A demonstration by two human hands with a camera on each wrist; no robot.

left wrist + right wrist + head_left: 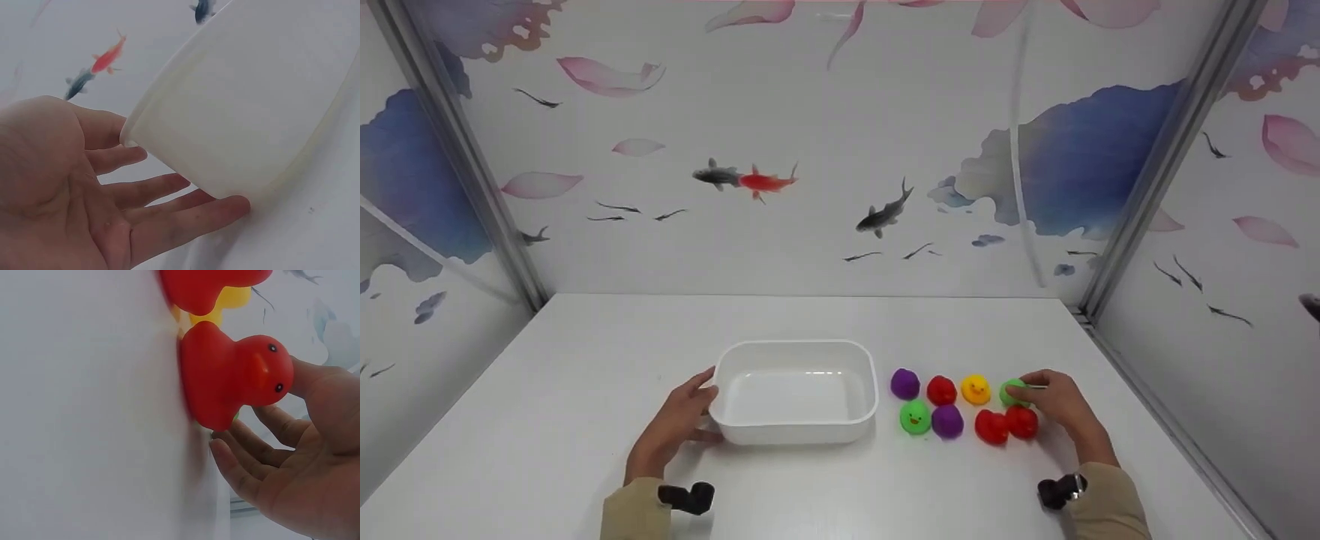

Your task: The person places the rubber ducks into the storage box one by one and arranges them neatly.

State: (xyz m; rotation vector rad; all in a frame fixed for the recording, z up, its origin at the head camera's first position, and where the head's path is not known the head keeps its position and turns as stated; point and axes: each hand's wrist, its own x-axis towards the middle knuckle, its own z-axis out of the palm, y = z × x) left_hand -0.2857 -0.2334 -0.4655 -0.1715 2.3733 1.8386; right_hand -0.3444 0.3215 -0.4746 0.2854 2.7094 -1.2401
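Note:
My left hand (pixel 675 424) is at the left end of a white rectangular basin (pixel 795 434), fingers nearly straight against its side and rim. In the left wrist view the fingertips (pixel 233 208) touch the basin's outer wall. At the right, my right hand (pixel 1061 401) pinches a green rubber duck (pixel 1009 400) between thumb and fingers. A red rubber duck (pixel 214 377) in front hides most of that green duck in the right wrist view. The basin is upright with nothing in it.
Right of the basin stand several more rubber ducks: purple (pixel 905 384), red (pixel 941 391), yellow (pixel 976 389), green (pixel 915 418), another purple (pixel 947 422) and another red (pixel 991 427). Printed panels enclose the white table (pixel 585 360) at the back and sides.

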